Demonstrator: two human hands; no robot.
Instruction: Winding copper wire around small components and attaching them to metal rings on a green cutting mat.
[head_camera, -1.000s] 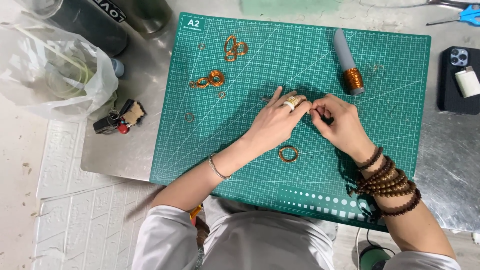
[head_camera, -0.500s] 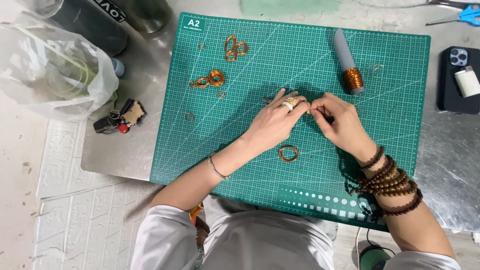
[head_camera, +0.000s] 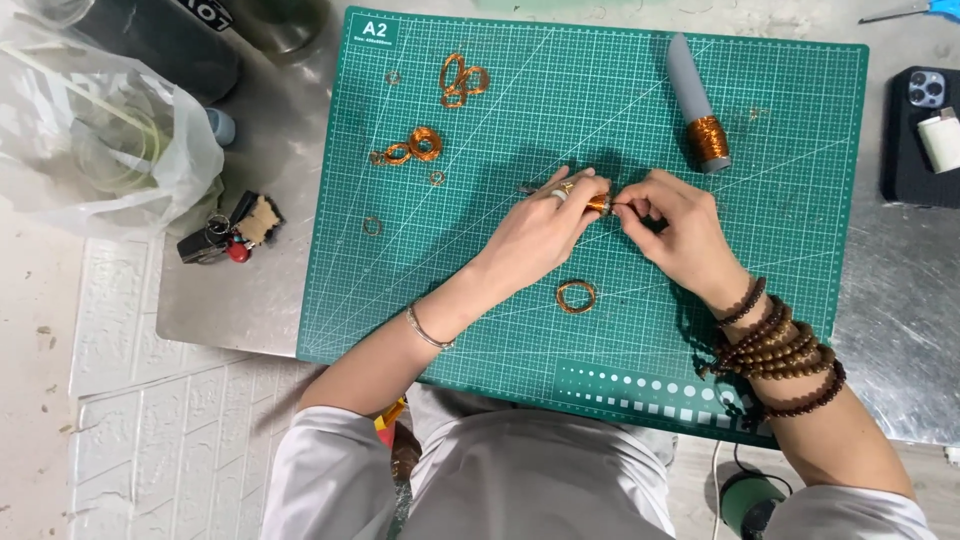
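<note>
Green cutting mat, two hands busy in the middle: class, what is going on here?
A person's left hand pinches a small coil of copper wire over the green cutting mat, while the right hand holds the wire's end beside it. A finished wire ring lies just below, more rings at upper left, and a copper wire spool behind.

The mat (head_camera: 480, 250) is teal green, ruled with a fine pale grid and diagonal lines, with a row of white dots at its 6 o'clock edge. The wire rings (head_camera: 576, 296) are coppery orange. At 1 o'clock the spool (head_camera: 698, 100) is grey, wound with copper wire. The beads (head_camera: 775, 350) are dark brown. The worktop (head_camera: 900, 290) is dull silver-grey. At 3 o'clock the phone (head_camera: 905, 130) is black. At 10 o'clock the bag (head_camera: 100, 130) is clear whitish.
</note>
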